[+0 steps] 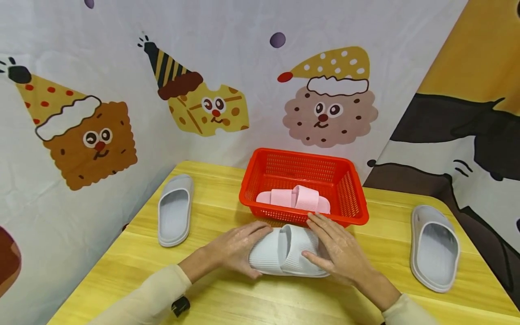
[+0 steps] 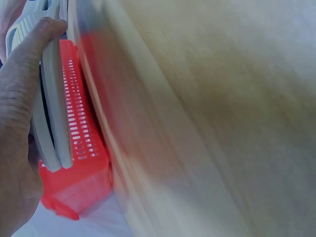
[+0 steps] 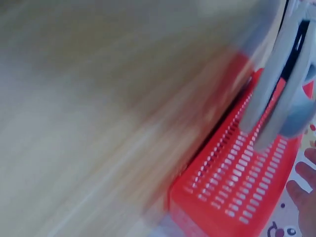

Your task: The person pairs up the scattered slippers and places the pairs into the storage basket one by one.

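The left hand (image 1: pixel 233 248) grips the left end of a pair of pale grey slippers (image 1: pixel 284 250), fingers curled over the top edge; the right hand (image 1: pixel 339 253) holds the right end, fingers laid over the ribbed straps and thumb pressed to the near side. The pair lies on the counter (image 1: pixel 227 298) just in front of the red basket (image 1: pixel 355 198), between the two hands. How much of each sole touches the wood is hidden by the hands. In the left wrist view the two slippers (image 2: pixel 49 113) show edge-on, pressed flat against each other with a dark seam between them, and the left fingers (image 2: pixel 29 54) hook over their rim; the rest of that frame is smeared with blur. The right wrist view is blurred too: the pair (image 3: pixel 281 94) appears as two thin grey edges, and only fingertips (image 3: pixel 303 190) of the right hand enter at the lower corner.

The slippers look like soft moulded foam, matte, with fine parallel ribs across the broad straps. The basket (image 3: pixel 237 182) is hard plastic, rectangular, its walls a lattice of small slots, its rim rolled outward. Inside lies a pink slipper pair (image 1: pixel 294 198) of the same ribbed shape, partly hidden by the front wall. A single grey slipper (image 1: pixel 175 210) lies well to the left, another (image 1: pixel 434 248) well to the right, both sole-down with smooth, rounded footbeds. The counter is pale yellow wood grain. A cartoon-printed cloth (image 1: pixel 252 81) hangs behind.
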A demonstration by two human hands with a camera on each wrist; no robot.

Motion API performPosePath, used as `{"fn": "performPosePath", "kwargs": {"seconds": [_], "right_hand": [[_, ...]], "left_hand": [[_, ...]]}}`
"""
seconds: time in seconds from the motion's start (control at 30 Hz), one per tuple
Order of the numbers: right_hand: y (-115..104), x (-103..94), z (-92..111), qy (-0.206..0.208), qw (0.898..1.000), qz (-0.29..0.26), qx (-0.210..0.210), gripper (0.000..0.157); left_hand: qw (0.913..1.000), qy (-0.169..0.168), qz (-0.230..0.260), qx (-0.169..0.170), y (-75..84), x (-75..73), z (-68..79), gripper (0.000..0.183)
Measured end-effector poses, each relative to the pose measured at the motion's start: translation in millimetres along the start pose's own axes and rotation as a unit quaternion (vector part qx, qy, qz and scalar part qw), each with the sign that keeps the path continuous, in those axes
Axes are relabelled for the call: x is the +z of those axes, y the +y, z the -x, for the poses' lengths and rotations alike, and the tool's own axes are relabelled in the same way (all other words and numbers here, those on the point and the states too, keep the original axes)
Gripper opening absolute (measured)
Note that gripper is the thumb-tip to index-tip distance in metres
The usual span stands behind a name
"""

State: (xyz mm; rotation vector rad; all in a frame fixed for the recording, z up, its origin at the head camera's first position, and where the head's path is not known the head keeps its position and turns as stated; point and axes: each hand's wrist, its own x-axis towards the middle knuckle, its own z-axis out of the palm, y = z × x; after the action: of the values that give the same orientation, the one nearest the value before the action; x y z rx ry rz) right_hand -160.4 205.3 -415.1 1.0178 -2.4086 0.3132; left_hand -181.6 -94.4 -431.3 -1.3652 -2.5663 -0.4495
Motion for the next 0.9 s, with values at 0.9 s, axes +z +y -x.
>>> {"fn": "performPosePath", "kwargs": {"seconds": [0.9], "right_hand": [[76.1,-35.9,12.5,-0.104,0.975,0.037,0.194,0.077]], "left_hand": [[0.9999,-0.006,-0.007,0.01,8.5,9.1,4.1,0.105]]}}
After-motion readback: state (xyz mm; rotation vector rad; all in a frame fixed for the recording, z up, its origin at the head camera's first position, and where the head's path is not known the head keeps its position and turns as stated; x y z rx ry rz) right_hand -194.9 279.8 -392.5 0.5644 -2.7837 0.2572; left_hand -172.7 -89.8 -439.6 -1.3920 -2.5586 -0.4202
